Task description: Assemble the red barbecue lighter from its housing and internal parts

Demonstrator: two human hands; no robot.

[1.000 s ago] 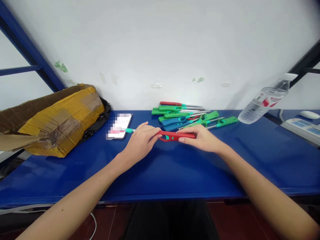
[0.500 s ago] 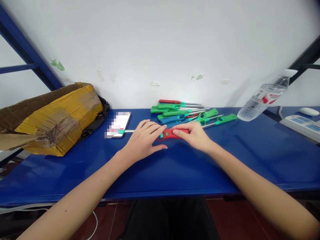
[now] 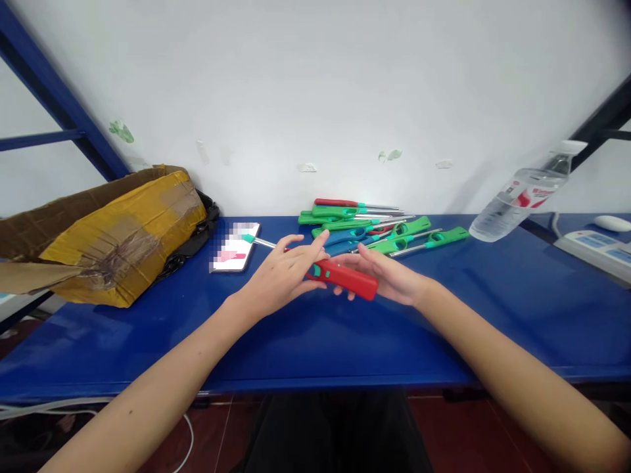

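A red long-nosed lighter [image 3: 345, 278] with a teal tip is held between both hands above the blue table [image 3: 148, 322]. My right hand [image 3: 387, 276] cups its red handle from underneath, fingers curled around it. My left hand [image 3: 280, 276] grips the front of the handle where the metal rod begins. The rod points up and to the left, its teal tip over a phone [image 3: 235, 247] lying on the table. Behind the hands lies a pile of several green, blue and red lighters [image 3: 365, 226].
A taped cardboard box [image 3: 108, 230] with a black bag sits at the left. A plastic water bottle [image 3: 525, 197] leans at the right, beside a power strip [image 3: 594, 253] and a white mouse [image 3: 611, 223]. The white wall stands right behind the table.
The red lighter lay flat under both hands; now it is lifted and turned, its tip raised toward the far left. My right hand has rolled palm-up beneath the handle.
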